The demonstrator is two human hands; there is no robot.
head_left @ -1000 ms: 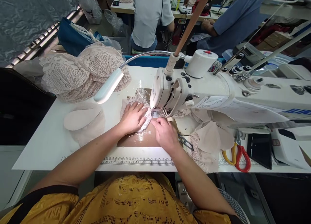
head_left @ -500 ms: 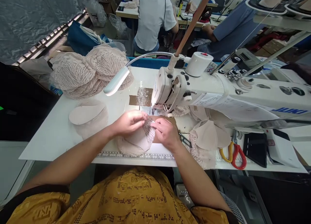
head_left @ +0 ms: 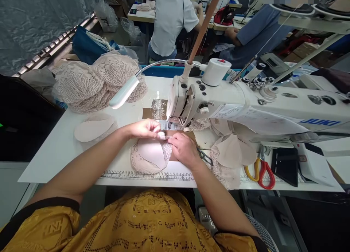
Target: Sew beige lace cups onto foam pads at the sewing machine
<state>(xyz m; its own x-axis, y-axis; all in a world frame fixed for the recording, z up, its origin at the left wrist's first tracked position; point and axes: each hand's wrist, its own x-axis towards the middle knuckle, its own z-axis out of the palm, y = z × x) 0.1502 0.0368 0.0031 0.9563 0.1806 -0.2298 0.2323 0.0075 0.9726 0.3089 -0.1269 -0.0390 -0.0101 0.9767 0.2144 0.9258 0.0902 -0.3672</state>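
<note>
rounded pale beige fabric piece with lace edging (head_left: 151, 153) lies on the white tabletop (head_left: 54, 161), on the wearer's side of the needle area of the white sewing machine (head_left: 210, 99), not under the needle, partly over the brown patch (head_left: 193, 136). left hand (head_left: 146, 129) has fingers curled in, thumb and fingertips pinching the piece's far edge; right hand (head_left: 184, 149) pinches the same edge just beside it, fingers bent, the two hands nearly touching. exact fingertip contact too small to tell; a small bright white bit shows between them. black-and-white printed ruler strip (head_left: 125, 175) runs along the near table edge, just below the piece. slim silver-white lamp (head_left: 124, 93) stands off to the left, clear of the hands. to do this edge work well, i'd judge: hold lace and plain layer level, pinch lightly so the lace doesn't stretch, smooth any pucker outward, keep the rest flat on the table, keep fingertips clear of the needle. loose lace could snag or the layers slip apart if one hand pulls harder.
</note>
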